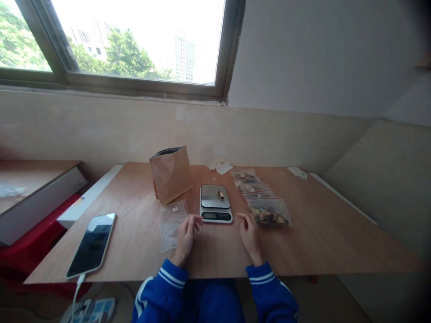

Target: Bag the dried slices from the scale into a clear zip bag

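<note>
A kitchen scale [214, 202] with a steel plate and a dark display lies in front of me. On its plate rests one small brown and cream dried piece [221, 195]; its exact kind is unclear. My left hand [186, 235] is by the scale's front left corner, fingers loosely bent and apart, holding nothing. Beneath and beside it is a flat clear zip bag [169, 226] with a small white label. My right hand [249, 232] sits right of the scale, fingers half curled with nothing visible in them. Near it lies a zip bag of dried brown pieces [269, 214].
A brown paper pouch [171, 175] stands open behind the clear bag. More filled zip bags [247, 178] overlap behind the nearest one. A phone [92, 244] on a charging cable lies at the left. Paper scraps [224, 168] lie along the table's back edge.
</note>
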Action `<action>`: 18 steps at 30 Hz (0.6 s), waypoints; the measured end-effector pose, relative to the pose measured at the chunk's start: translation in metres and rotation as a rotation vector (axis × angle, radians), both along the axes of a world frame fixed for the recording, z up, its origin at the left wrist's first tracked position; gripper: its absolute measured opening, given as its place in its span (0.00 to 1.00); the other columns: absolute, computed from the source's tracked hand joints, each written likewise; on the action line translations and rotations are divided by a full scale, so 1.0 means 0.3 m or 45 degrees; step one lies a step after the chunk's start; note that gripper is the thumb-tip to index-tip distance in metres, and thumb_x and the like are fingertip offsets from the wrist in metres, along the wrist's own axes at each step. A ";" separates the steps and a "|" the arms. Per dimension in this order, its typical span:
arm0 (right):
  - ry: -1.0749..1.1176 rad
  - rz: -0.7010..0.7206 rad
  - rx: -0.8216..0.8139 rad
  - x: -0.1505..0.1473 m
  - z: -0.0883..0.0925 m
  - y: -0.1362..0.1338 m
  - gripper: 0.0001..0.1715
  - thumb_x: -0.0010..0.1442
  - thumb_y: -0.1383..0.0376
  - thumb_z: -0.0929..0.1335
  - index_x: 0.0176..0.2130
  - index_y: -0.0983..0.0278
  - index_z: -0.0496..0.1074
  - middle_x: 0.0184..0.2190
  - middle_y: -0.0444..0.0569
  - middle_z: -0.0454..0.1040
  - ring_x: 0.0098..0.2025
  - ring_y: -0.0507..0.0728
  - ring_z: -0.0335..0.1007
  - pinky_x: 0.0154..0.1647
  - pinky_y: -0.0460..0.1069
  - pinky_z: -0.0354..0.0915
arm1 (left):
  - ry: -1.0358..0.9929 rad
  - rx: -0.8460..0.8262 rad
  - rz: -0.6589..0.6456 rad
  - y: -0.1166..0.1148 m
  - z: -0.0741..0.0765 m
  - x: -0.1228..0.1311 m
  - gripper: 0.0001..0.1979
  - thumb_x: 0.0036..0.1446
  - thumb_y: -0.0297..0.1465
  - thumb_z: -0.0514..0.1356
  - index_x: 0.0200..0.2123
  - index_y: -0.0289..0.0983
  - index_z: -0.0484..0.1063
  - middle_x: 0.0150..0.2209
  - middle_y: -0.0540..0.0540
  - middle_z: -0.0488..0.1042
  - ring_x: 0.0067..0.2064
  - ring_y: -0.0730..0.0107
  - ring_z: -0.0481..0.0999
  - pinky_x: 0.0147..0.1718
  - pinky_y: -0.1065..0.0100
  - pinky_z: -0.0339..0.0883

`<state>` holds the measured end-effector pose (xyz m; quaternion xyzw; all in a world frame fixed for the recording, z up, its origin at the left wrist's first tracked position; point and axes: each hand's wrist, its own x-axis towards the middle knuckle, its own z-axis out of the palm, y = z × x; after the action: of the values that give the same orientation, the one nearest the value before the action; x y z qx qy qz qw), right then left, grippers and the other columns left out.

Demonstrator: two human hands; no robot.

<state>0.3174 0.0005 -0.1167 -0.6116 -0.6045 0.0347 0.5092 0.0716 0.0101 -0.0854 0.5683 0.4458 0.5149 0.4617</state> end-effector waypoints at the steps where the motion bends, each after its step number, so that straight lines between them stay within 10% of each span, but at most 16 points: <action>1: 0.012 0.023 -0.028 0.002 0.001 -0.007 0.16 0.60 0.69 0.58 0.39 0.63 0.73 0.36 0.53 0.73 0.41 0.60 0.70 0.44 0.54 0.66 | 0.060 0.123 0.092 -0.008 0.014 -0.006 0.22 0.64 0.45 0.48 0.40 0.35 0.74 0.32 0.44 0.74 0.32 0.68 0.73 0.27 0.69 0.67; 6: 0.075 0.010 -0.085 0.004 -0.001 0.000 0.16 0.60 0.67 0.58 0.35 0.63 0.74 0.33 0.52 0.73 0.38 0.60 0.71 0.42 0.54 0.65 | 0.317 0.683 0.641 0.038 0.212 -0.043 0.16 0.62 0.35 0.53 0.51 0.38 0.69 0.49 0.40 0.71 0.49 0.62 0.71 0.48 0.59 0.66; 12: 0.092 0.024 -0.113 0.007 -0.006 0.000 0.17 0.59 0.66 0.58 0.32 0.63 0.74 0.33 0.52 0.73 0.38 0.59 0.70 0.43 0.53 0.64 | 0.750 0.608 1.145 0.328 0.548 -0.143 0.21 0.61 0.31 0.54 0.57 0.43 0.67 0.66 0.40 0.51 0.66 0.47 0.52 0.61 0.44 0.48; 18: 0.098 0.019 -0.114 0.005 0.000 0.002 0.17 0.59 0.67 0.58 0.31 0.63 0.75 0.31 0.51 0.72 0.36 0.59 0.70 0.41 0.53 0.65 | 1.038 0.318 0.905 0.479 0.559 -0.215 0.18 0.63 0.36 0.49 0.40 0.37 0.77 0.51 0.34 0.71 0.53 0.47 0.68 0.52 0.46 0.59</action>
<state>0.3190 0.0010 -0.1166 -0.6273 -0.5870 0.0891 0.5041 0.0069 0.1539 0.0823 0.5865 0.6883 0.4265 -0.0214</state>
